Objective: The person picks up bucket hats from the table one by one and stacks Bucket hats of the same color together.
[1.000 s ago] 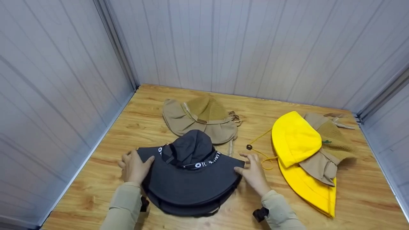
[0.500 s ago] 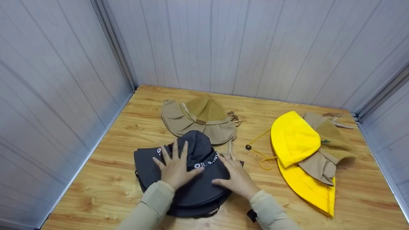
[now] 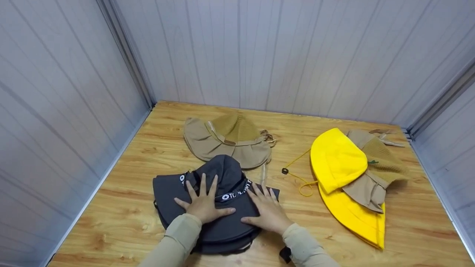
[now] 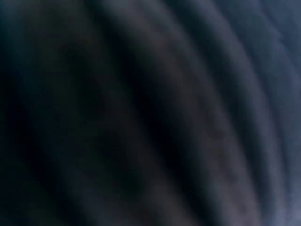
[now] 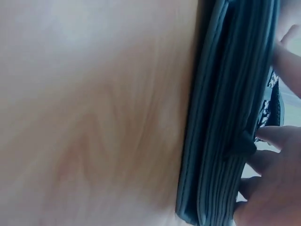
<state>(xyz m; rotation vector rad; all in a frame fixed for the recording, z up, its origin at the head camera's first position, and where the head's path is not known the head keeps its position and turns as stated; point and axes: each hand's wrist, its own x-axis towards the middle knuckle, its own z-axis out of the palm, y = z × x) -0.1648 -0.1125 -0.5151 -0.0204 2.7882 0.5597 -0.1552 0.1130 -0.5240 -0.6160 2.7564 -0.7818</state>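
Observation:
A dark grey bucket hat (image 3: 222,226) with a black-and-white lettered band lies folded flat on the wooden table, its crown pointing to the back. My left hand (image 3: 204,207) rests on the middle of its brim with fingers spread, the fingertips reaching the band. On the right part of the brim lies my right hand (image 3: 271,211), its fingers also spread. From the side, the right wrist view has the layered edges of the folded hat (image 5: 221,122) and the fingers (image 5: 268,160) on top of it. Only dark, blurred folds of cloth (image 4: 188,94) fill the left wrist view.
Behind the grey hat lies a beige sun hat (image 3: 237,137) with a knitted crown. To the right, a yellow hat (image 3: 337,159) with a cord (image 3: 300,180) overlaps another beige hat (image 3: 386,159). Panelled walls (image 3: 259,55) stand at the table's back and sides.
Both hands have let go of the brim's two ends and moved inward onto the hat's top. They lie there with fingers spread, nearly still over the last half second.

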